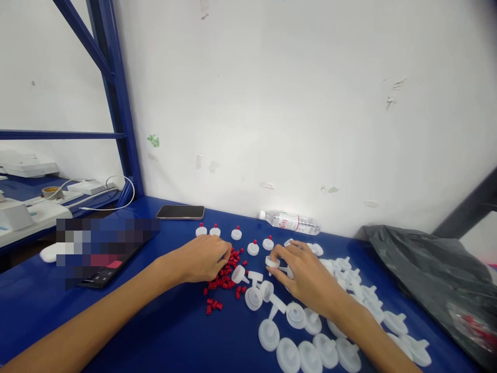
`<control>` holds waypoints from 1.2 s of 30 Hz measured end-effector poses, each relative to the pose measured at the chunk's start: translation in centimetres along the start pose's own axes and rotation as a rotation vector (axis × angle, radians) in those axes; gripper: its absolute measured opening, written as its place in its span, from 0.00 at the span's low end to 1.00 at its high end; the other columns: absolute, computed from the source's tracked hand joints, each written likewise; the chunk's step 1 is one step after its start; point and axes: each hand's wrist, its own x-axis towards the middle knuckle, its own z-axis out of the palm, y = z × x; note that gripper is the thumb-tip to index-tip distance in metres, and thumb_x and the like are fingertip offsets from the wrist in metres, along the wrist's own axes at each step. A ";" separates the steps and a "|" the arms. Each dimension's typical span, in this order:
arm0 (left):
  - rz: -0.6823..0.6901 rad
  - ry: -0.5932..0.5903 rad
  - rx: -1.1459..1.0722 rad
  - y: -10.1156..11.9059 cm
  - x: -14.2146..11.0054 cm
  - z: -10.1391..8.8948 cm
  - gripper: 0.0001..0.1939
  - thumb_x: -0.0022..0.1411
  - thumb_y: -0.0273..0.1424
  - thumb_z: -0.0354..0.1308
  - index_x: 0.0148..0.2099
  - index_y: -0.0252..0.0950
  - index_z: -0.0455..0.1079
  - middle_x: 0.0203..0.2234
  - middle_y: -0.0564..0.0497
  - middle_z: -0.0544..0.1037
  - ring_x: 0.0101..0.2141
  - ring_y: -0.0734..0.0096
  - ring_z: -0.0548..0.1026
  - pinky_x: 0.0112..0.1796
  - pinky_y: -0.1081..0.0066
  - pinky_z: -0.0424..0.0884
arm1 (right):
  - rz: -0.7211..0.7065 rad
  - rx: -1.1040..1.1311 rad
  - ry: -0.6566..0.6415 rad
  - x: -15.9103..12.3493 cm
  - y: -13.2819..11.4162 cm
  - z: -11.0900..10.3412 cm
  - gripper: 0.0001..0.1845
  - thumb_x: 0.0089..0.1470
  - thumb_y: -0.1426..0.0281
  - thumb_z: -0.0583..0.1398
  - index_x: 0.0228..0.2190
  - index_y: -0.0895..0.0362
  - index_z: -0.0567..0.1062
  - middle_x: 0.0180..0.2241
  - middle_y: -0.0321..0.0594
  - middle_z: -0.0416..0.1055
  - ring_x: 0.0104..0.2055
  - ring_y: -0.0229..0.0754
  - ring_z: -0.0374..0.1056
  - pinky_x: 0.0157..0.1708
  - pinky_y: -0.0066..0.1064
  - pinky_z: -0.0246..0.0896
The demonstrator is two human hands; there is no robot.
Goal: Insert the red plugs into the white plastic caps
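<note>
My left hand [209, 257] reaches into a pile of small red caps [223, 282], its fingers curled together. Whatever its fingertips pinch is hidden. My right hand [301, 269] grips a white plastic spout lid [272, 262] between thumb and fingers, a little to the right of the red caps. Many loose white spout lids [268, 334] lie below and to the right of that hand, some on their sides, some with the spout up. Behind the hands stand several white lids with red tips [253, 248], spouts upward.
A phone [180, 212] and a clear water bottle [291, 221] lie along the wall. At right is a dark plastic bag [411, 274] with a clear packet of red pieces [476, 327]. A black device [101, 277], partly blurred, lies left, near a blue metal frame [118, 93].
</note>
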 end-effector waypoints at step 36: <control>0.313 0.545 -0.393 3.5 0.2 1.2 0.08 0.71 0.32 0.55 0.42 0.36 0.75 0.36 0.52 0.82 0.34 0.75 0.79 0.34 0.78 0.70 | -0.137 0.045 0.239 -0.2 -1.4 -0.4 0.15 0.61 0.58 0.63 0.45 0.53 0.70 0.40 0.42 0.79 0.41 0.48 0.73 0.45 0.43 0.65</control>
